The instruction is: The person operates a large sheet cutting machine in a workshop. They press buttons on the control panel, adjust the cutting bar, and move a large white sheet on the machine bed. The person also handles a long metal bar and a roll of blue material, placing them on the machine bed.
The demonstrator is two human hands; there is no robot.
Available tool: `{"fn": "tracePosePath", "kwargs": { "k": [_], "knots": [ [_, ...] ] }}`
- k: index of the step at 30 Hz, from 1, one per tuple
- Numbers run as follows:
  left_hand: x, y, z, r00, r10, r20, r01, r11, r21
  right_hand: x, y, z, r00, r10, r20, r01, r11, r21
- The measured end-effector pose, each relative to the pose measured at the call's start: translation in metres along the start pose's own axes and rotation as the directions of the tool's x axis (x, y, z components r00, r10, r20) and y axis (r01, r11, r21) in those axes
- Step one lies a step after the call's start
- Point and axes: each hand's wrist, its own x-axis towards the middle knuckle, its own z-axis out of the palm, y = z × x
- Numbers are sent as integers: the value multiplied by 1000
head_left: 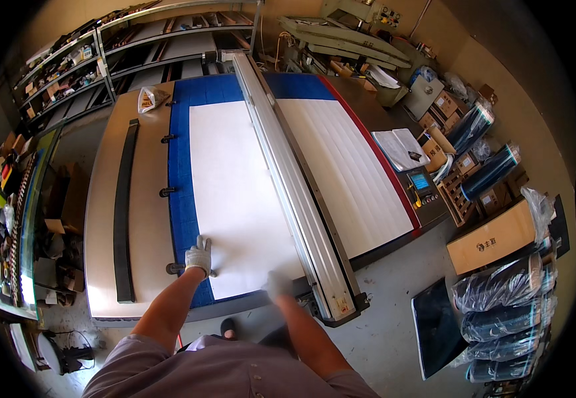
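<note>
A large white sheet (238,179) lies flat on the blue mat (183,152) of a wide machine table. My left hand (198,257), in a pale knit glove, rests on the sheet's left edge near its front corner, its fingers stretched apart. At the sheet's near edge, left of the metal beam, is my right hand (279,286), also gloved; motion smears its fingers. The long silver beam (294,186) spans the table and crosses over the sheet. Beyond it, the white material (344,166) continues to the right with faint parallel lines.
Black clamps (167,192) line the mat's left edge, beside a long dark strip (127,212). A plastic bag (150,99) sits at the far left. On the right are an open notebook (401,149), a control panel (421,186), and wrapped rolls (500,285). Shelves (175,40) stand behind.
</note>
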Motion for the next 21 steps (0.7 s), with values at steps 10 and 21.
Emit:
{"fn": "tracePosePath", "kwargs": {
  "k": [10, 21],
  "knots": [
    [-3, 3, -6, 1000, 0, 12, 0, 1000, -27, 3, 13, 20, 994, -39, -98, 47, 995, 85],
    [-2, 4, -7, 999, -3, 35, 4, 1000, -27, 3, 10, 13, 1000, 4, -23, -3, 999, 47]
  ]
}}
